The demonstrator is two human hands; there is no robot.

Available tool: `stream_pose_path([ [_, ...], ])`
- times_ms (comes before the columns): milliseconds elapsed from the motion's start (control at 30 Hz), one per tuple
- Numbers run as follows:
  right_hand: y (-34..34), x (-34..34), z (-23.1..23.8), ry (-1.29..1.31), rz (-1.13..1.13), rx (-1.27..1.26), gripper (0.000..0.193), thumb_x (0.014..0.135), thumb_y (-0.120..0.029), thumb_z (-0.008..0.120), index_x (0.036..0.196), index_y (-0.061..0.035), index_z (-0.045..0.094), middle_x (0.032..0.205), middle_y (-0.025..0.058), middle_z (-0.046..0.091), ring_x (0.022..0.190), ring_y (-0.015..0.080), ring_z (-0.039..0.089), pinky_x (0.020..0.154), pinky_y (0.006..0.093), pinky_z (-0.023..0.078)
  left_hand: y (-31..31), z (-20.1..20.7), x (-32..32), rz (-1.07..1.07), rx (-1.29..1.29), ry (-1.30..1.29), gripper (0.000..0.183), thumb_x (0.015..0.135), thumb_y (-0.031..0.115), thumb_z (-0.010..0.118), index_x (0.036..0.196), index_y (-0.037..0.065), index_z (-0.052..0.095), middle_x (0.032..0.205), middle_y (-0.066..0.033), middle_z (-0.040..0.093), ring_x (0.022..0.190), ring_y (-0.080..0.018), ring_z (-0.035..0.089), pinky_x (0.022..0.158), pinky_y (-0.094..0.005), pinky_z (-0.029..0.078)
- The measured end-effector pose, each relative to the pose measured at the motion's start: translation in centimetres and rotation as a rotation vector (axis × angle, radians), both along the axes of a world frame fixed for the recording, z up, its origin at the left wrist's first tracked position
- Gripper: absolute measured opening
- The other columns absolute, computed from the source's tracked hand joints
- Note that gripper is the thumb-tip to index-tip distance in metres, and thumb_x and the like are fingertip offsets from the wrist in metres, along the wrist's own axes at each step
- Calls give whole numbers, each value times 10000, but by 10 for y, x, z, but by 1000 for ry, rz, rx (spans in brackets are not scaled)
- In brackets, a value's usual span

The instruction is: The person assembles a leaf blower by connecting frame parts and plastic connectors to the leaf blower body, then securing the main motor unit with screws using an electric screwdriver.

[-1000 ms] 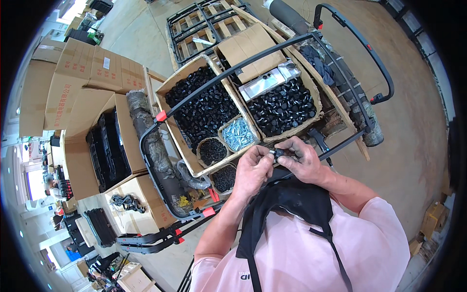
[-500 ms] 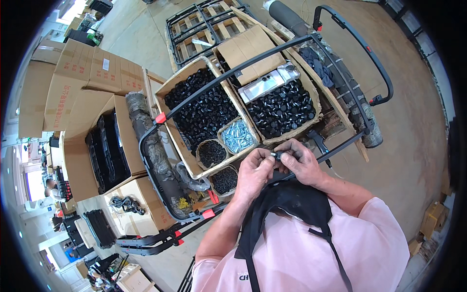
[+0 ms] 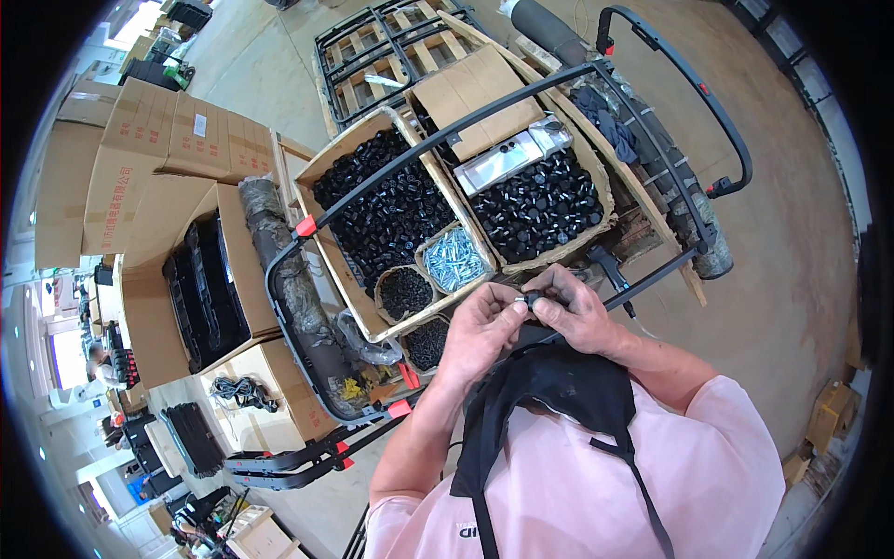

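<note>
Brown cartons [image 3: 140, 149] with small white labels are stacked at the left on a concrete floor [image 3: 801, 242]. Open boxes of black caps [image 3: 391, 210] and a tub of silvery screws [image 3: 453, 259] sit mid-frame. Before them, the left hand [image 3: 480, 326] and right hand [image 3: 579, 312] pinch one small black part [image 3: 533, 299] between their fingertips, above a black tube frame [image 3: 652, 275].

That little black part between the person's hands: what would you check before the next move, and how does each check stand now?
1. Both hands on the small black part: ok; left hand and right hand pinch it together.
2. Part seated or aligned: cannot tell, too small.
3. Tray of silver screws near the hands: ok.
4. Box of black caps open: ok.
5. Black tube frame apart from the hands: ok.
</note>
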State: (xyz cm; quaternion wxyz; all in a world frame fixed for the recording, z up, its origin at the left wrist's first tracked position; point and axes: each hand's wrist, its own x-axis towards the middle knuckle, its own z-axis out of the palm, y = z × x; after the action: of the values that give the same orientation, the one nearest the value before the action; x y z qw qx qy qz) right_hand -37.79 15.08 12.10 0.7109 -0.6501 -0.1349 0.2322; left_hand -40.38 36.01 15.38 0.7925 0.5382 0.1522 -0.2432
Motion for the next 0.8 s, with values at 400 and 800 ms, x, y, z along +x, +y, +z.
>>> stream_pose_path([
  [400, 6, -8, 15, -56, -69, -9, 376, 1058, -290, 651, 1256, 22, 582, 1102, 102, 659, 1019, 151, 643, 902, 319, 536, -10, 3, -8, -30, 357, -232, 127, 1000, 47, 668, 1089, -14, 601, 861, 8, 631, 707, -45, 573, 617, -222, 488],
  [800, 7, -15, 7, -15, -123, 30, 358, 1062, -264, 629, 1277, 16, 576, 1115, 89, 650, 994, 139, 627, 889, 318, 532, -22, -4, -12, 108, 289, -257, 122, 993, 19, 652, 1093, -12, 589, 910, 2, 617, 745, -33, 562, 642, -214, 488],
])
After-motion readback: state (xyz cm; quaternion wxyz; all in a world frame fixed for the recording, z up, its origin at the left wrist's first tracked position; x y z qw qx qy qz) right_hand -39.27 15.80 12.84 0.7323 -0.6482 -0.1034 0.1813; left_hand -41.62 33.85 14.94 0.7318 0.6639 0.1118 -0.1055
